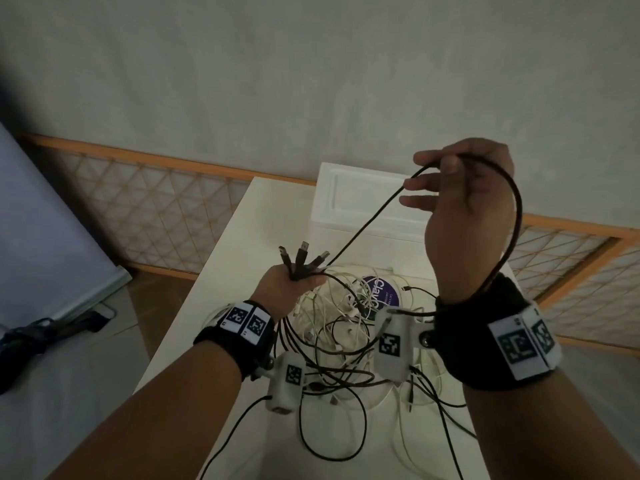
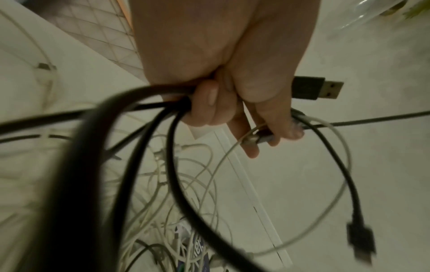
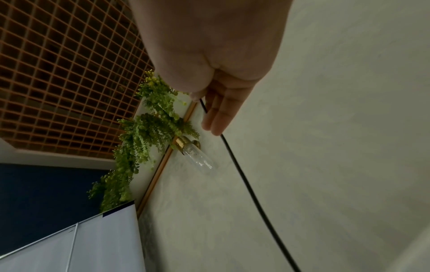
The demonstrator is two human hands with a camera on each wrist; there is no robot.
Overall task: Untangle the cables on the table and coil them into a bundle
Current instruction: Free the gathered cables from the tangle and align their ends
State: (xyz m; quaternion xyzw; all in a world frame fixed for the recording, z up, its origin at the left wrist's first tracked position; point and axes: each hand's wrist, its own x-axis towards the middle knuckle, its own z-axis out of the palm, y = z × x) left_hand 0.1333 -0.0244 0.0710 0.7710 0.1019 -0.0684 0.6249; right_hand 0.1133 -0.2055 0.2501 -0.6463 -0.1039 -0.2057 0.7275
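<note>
Black cables' [image 1: 346, 372] plug ends [image 1: 303, 256] sit gathered in the left hand [image 1: 292, 285], fingers clamped; the right hand [image 1: 464, 199] pinches one black cable [image 1: 367, 223] aloft. White cables [image 1: 332, 306] lie tangled on the worktop [image 1: 263, 216], and by my judgement coiling has not begun.

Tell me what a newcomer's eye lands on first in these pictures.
First, the black cable stretched taut through the air: the raised right hand pinches it high at the right, and it runs down to the left hand. That hand grips a bunch of black cables, their USB plugs fanning upward above the fist. Below both lies the tangle of white and black cables on the white table.
</note>
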